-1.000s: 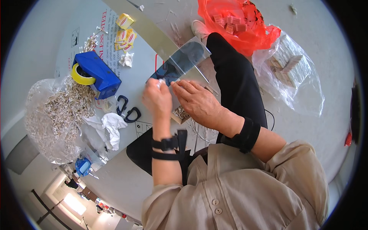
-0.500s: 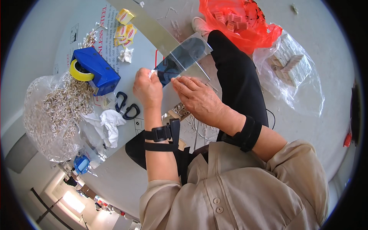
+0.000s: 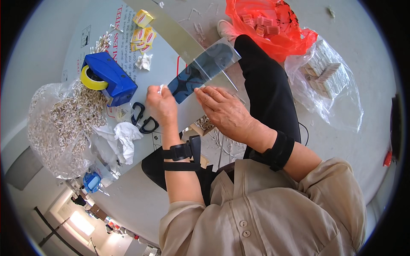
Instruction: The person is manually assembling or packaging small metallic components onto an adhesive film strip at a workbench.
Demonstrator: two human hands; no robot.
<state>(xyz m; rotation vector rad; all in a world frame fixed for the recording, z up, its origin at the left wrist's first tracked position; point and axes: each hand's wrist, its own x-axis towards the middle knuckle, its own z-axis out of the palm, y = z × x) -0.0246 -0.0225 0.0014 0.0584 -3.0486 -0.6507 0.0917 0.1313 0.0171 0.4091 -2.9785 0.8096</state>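
A dark, see-through blue-grey sheet with a swirled pattern and a clear far end lies slantwise over the table corner. My right hand rests at its near right edge, fingers stretched out flat and their tips touching it. My left hand is closed, slightly blurred, just off the sheet's left end. A small white wad, perhaps tissue, sticks out between its thumb and forefinger. Black-handled scissors lie to the left of that hand, their blades not visible.
On the table are a blue tape dispenser, a clear bag of cotton swabs, yellow packets, crumpled white tissue and a white scrap. Right of my leg, a red bag and a clear bag of packs lie on the floor.
My left hand has drawn back from the sheet's left end, toward me and a little left, with the white wad in it. My right hand stays at the sheet's edge.
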